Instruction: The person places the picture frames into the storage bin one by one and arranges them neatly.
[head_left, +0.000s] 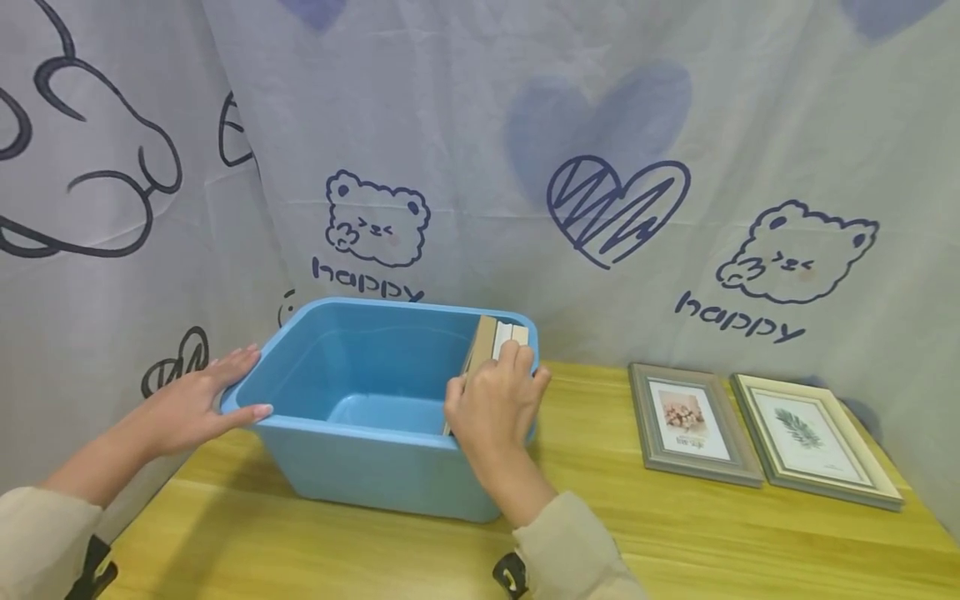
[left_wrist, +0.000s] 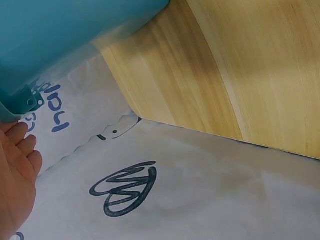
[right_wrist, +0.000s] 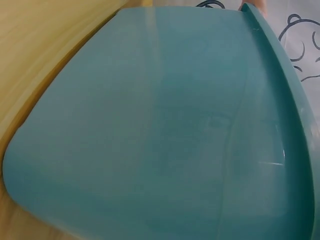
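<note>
A light blue plastic tub (head_left: 375,475) stands on the wooden table. My left hand (head_left: 198,400) holds its left front corner, thumb along the front rim; in the left wrist view the fingers (left_wrist: 35,162) curl beneath the rim. At the tub's right end, several picture frames (head_left: 483,337) stand upright side by side, showing tan and cream edges. My right hand (head_left: 495,404) reaches over the front rim and grips these frames from above, hiding their near part. In the right wrist view the tub's outer wall (right_wrist: 150,125) hides the hand and frames.
Two picture frames lie flat on the table (head_left: 600,533) at the right: a grey-brown one with a flower picture (head_left: 686,421) and a cream one with a leaf picture (head_left: 810,433). A printed cloth (head_left: 480,125) hangs close behind the tub and along the left side.
</note>
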